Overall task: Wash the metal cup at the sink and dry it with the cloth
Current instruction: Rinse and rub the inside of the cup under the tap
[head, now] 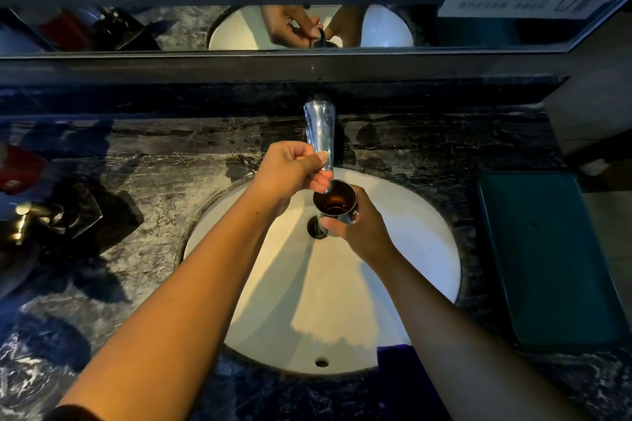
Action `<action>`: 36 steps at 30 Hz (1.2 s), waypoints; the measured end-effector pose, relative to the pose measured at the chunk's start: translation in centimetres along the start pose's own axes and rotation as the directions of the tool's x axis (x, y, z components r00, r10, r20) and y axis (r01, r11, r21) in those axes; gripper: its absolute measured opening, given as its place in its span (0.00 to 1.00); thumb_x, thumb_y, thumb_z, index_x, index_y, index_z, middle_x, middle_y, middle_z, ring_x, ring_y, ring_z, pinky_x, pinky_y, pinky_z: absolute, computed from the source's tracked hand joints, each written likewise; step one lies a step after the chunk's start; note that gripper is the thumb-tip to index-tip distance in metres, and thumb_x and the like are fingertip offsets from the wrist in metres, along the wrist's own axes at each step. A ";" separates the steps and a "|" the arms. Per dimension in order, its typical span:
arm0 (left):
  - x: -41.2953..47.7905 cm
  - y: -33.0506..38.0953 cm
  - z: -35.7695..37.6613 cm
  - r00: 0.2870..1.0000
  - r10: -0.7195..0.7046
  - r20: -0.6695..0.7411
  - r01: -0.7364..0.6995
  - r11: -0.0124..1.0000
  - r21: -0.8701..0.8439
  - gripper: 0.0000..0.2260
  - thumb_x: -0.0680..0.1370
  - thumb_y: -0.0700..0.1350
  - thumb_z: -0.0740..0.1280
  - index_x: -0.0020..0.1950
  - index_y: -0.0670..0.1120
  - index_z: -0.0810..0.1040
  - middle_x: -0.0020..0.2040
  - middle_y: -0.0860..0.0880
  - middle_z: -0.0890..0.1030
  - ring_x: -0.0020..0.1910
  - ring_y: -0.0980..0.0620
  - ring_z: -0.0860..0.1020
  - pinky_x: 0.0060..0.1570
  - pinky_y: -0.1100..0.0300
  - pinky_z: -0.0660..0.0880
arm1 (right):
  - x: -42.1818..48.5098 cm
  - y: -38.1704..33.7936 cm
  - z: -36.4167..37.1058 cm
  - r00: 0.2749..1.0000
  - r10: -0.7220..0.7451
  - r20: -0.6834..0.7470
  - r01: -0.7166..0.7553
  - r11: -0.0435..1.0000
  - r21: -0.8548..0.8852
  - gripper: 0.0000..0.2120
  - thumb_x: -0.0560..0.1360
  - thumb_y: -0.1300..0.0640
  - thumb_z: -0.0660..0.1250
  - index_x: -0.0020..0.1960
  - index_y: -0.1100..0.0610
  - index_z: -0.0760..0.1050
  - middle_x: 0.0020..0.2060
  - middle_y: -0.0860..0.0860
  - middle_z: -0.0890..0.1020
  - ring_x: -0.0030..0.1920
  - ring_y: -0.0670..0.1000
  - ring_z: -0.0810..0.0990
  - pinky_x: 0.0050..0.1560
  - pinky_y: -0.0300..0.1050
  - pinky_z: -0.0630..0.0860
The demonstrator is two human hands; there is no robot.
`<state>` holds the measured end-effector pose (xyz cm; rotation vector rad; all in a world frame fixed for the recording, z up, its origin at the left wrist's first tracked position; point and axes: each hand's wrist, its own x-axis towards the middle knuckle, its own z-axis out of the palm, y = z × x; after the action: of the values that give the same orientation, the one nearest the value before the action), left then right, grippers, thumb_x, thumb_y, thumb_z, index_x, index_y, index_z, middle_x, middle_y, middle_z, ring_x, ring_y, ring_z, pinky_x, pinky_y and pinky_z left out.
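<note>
Both arms outstretched, left hand [290, 171] and right hand [362, 229] clenched

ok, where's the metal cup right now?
Head view, centre: the metal cup is in the right hand, upright under the faucet spout, above the sink drain.

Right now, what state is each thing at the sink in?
Metal cup: upright under the spout, gripped by right hand.
Faucet: left hand on its spout; flow can't be told.
Sink: drain open, basin unfilled.
Blue cloth: lying at the sink's near edge.
</note>
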<state>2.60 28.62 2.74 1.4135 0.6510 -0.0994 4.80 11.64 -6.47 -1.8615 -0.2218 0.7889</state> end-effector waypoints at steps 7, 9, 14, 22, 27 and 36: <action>-0.1 0.5 0.0 1.000 -0.025 -0.008 0.025 0.999 -0.048 0.11 0.81 0.37 0.65 0.55 0.28 0.77 0.37 0.41 0.82 0.29 0.53 0.80 0.35 0.62 0.81 | 0.3 0.0 -0.1 1.000 -0.014 0.015 0.014 1.000 -0.021 0.31 0.71 0.58 0.77 0.71 0.51 0.69 0.63 0.47 0.79 0.63 0.47 0.77 0.54 0.31 0.70; -0.1 0.5 0.0 1.000 -0.029 -0.012 0.028 0.998 -0.055 0.11 0.81 0.38 0.65 0.54 0.28 0.78 0.37 0.41 0.82 0.29 0.52 0.80 0.35 0.62 0.81 | 0.4 0.0 0.0 1.000 -0.007 0.025 0.008 1.000 -0.030 0.32 0.71 0.57 0.78 0.71 0.51 0.69 0.64 0.47 0.79 0.64 0.47 0.77 0.54 0.31 0.70; -0.1 0.5 -0.1 1.000 -0.025 -0.010 0.024 0.997 -0.075 0.09 0.81 0.37 0.65 0.51 0.30 0.78 0.35 0.41 0.82 0.28 0.52 0.80 0.35 0.61 0.81 | 0.6 0.1 0.2 0.999 0.015 0.031 -0.014 0.999 -0.044 0.32 0.71 0.56 0.78 0.71 0.51 0.68 0.64 0.47 0.78 0.64 0.48 0.76 0.60 0.38 0.73; 0.0 0.5 -0.1 1.000 -0.027 0.002 0.027 0.996 -0.089 0.07 0.80 0.38 0.66 0.48 0.35 0.80 0.36 0.42 0.83 0.29 0.52 0.80 0.36 0.61 0.81 | 0.9 0.5 0.4 0.998 0.039 0.044 -0.036 0.997 -0.064 0.34 0.71 0.55 0.78 0.72 0.51 0.68 0.66 0.48 0.78 0.66 0.51 0.75 0.65 0.44 0.73; 0.1 0.4 -0.3 1.000 -0.001 -0.001 0.001 0.999 -0.044 0.09 0.80 0.38 0.66 0.51 0.32 0.79 0.36 0.42 0.84 0.29 0.52 0.81 0.35 0.61 0.82 | 1.0 0.1 0.5 0.999 0.030 0.042 -0.027 0.998 -0.064 0.32 0.71 0.56 0.78 0.71 0.52 0.69 0.64 0.48 0.79 0.64 0.49 0.76 0.63 0.42 0.72; -0.3 0.0 -0.1 0.998 0.046 -0.030 -0.046 0.999 -0.007 0.11 0.81 0.40 0.66 0.54 0.32 0.79 0.37 0.43 0.84 0.28 0.53 0.81 0.33 0.63 0.81 | 0.8 -0.5 0.7 0.998 0.031 0.050 -0.028 0.997 -0.073 0.28 0.71 0.57 0.78 0.67 0.48 0.71 0.58 0.43 0.80 0.58 0.43 0.78 0.55 0.35 0.72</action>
<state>2.27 28.62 2.89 1.4240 0.6421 -0.0396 5.05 12.76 -6.51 -1.9176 -0.2585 0.8593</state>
